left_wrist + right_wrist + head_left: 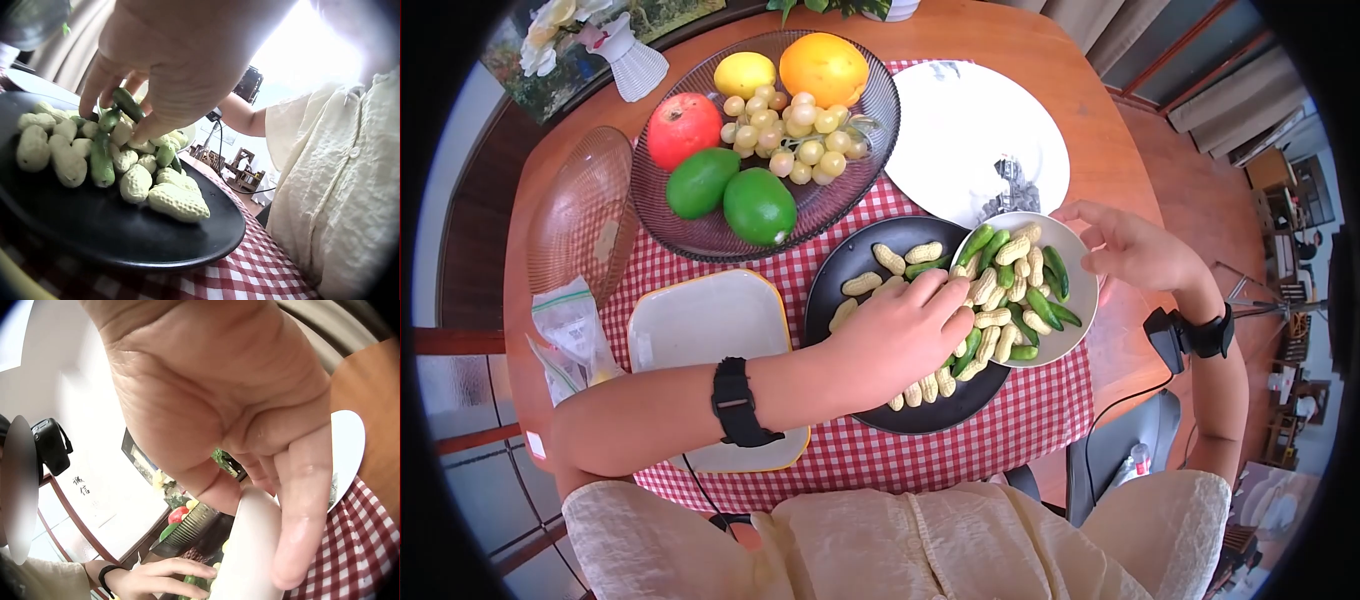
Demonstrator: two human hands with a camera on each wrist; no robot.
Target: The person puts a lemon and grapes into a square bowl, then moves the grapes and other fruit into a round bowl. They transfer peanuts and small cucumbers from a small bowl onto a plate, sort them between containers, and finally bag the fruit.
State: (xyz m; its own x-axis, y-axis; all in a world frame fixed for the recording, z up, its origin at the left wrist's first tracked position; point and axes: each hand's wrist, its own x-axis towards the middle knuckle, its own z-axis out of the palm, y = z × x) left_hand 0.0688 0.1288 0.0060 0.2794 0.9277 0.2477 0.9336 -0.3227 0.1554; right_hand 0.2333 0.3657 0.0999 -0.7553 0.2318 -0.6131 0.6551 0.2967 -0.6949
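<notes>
A white bowl point(1081, 300) of peanuts point(993, 317) and small green peppers point(1044, 307) leans over the right part of a black plate point(830, 275). My right hand point(1138, 246) grips the bowl's far right rim, thumb on one side and fingers on the other in the right wrist view. My left hand point(900, 333) reaches over the plate, fingers lowered among the peanuts beside the bowl's near edge. In the left wrist view, a green pepper point(128, 104) shows between its spread thumb and fingers. Peanuts point(178, 201) and peppers also lie on the plate.
A glass fruit platter point(690, 235) holds grapes, a lemon, an orange and other fruit. A white plate point(940, 130) is behind the bowl, a square dish point(700, 320) at left. Plastic bags point(570, 330) and a brown glass dish point(580, 210) lie further left. A checkered cloth point(870, 465) lies underneath.
</notes>
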